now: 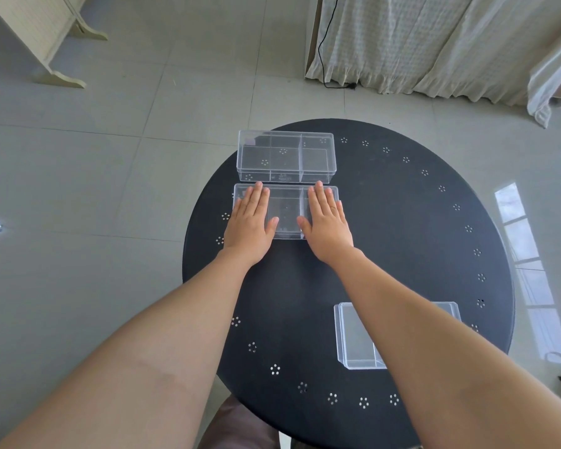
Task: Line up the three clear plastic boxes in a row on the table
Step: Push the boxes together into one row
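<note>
Head view shows a clear, divided middle box [285,212] lying crosswise on the black table [402,238], just before the far box [285,157]. Left hand [248,222] and right hand [326,222] press flat, fingers extended, gripping nothing. Third box [357,335] sits apart, nearer, partly hidden by the right forearm.

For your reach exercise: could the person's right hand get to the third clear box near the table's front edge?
Probably yes: the third box lies directly beneath the right forearm, unobstructed; the right hand need only draw back.

The round table [402,241] is black, ringed with small flower-shaped hole clusters. The three plastic boxes [285,157] are clear. The floor [94,157] is pale grey tile; the curtain [434,37] off-white.
</note>
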